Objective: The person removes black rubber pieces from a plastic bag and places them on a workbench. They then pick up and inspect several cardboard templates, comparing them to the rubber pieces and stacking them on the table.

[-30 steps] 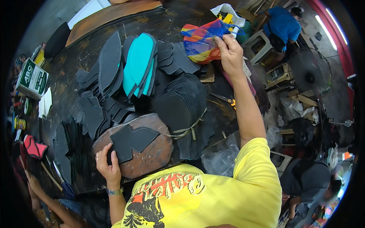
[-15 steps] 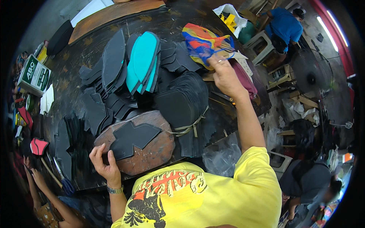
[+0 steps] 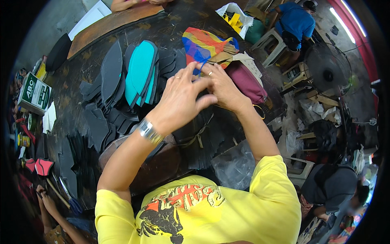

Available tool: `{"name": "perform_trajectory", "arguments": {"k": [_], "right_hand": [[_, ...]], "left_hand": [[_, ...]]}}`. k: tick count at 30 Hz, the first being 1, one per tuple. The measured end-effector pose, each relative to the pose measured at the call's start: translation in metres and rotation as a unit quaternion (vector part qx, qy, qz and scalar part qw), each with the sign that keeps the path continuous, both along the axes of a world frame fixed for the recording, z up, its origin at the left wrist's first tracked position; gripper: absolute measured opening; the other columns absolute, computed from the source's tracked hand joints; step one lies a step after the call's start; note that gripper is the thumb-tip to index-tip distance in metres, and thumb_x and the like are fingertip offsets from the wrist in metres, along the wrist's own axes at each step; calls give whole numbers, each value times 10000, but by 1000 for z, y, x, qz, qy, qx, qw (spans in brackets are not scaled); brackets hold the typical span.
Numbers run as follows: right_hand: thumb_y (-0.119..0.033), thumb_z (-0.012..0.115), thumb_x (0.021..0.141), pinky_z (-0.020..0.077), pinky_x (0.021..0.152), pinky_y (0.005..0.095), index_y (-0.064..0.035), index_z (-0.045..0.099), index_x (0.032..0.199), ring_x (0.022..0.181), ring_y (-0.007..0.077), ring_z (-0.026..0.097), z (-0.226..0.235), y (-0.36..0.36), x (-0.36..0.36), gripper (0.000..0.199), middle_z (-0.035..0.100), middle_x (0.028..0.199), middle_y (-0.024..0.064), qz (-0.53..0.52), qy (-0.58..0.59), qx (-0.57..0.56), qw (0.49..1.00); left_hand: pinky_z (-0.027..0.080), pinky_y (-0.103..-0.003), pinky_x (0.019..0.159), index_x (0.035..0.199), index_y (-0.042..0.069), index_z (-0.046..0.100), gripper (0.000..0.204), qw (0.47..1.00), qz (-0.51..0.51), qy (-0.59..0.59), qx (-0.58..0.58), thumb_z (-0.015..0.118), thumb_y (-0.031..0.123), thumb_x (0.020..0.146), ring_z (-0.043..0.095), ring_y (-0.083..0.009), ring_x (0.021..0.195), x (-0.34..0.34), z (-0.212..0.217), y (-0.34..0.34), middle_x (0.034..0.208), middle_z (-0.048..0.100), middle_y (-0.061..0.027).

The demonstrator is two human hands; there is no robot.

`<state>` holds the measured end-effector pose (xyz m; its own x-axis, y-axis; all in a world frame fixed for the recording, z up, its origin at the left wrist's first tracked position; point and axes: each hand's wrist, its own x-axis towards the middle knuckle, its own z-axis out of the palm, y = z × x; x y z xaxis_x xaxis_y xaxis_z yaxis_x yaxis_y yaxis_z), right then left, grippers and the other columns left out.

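A thin red, yellow and blue cloth bag (image 3: 197,40) lies on the dark table, its near end gathered into a blue twist. My right hand (image 3: 225,87) has its fingers closed on that near end. Beside it, my left hand (image 3: 183,95) touches the blue twist with its fingertips, thumb spread apart. Under my left forearm is a brown slab (image 3: 162,166); the forearm covers most of the black cut piece on it. Turquoise and black cut pieces (image 3: 140,73) are piled left of my hands. A tied stack of black pieces (image 3: 199,140) is partly hidden beneath my left wrist.
A burgundy pouch (image 3: 245,83) lies right of the bag. More black pieces (image 3: 73,156) stand at the left, near scissors (image 3: 74,205). A fan (image 3: 328,75) stands at the right. Other people's arms show at the far edge and lower left.
My left hand has left the brown slab and come up beside my right hand at the bag. Another person's forearms have appeared at the far edge. The view has shifted slightly.
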<state>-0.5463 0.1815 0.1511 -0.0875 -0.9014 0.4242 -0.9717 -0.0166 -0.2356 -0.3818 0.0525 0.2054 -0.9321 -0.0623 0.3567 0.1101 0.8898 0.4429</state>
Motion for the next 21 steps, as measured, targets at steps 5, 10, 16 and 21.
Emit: {"name": "perform_trajectory", "arguments": {"k": [5,10,16,21], "right_hand": [[52,584,797,396,1077,497,-80,682,1170,1245,335,538,8,12,-4,407,591,1324,161,18,-72,75,994],[94,494,840,528,883,325,2,704,1049,950,204,696,31,21,-52,311,730,985,117,-28,-231,-46,971],[-91,575,878,532,866,373,-14,713,1058,952,308,699,25,-16,-135,239,725,1001,176,-212,-91,90,969],[-180,601,895,517,914,406,-56,710,1144,1040,348,671,9,-40,-161,298,708,1099,194,-197,-78,174,962]], "left_hand": [[535,-452,816,1091,95,729,246,990,94,-100,27,691,236,894,662,-401,964,-44,-16,-14,1075,670,-224],[528,-435,739,904,55,758,186,994,82,-75,-8,716,232,866,668,-328,843,-45,-15,-33,893,670,-146],[526,-420,709,886,46,759,262,996,82,-38,-21,726,304,855,671,-324,804,-55,-14,-27,927,673,-137],[541,-430,732,945,24,744,233,983,94,-74,-143,685,240,880,678,-333,833,-72,-19,-30,993,666,-143]]}}
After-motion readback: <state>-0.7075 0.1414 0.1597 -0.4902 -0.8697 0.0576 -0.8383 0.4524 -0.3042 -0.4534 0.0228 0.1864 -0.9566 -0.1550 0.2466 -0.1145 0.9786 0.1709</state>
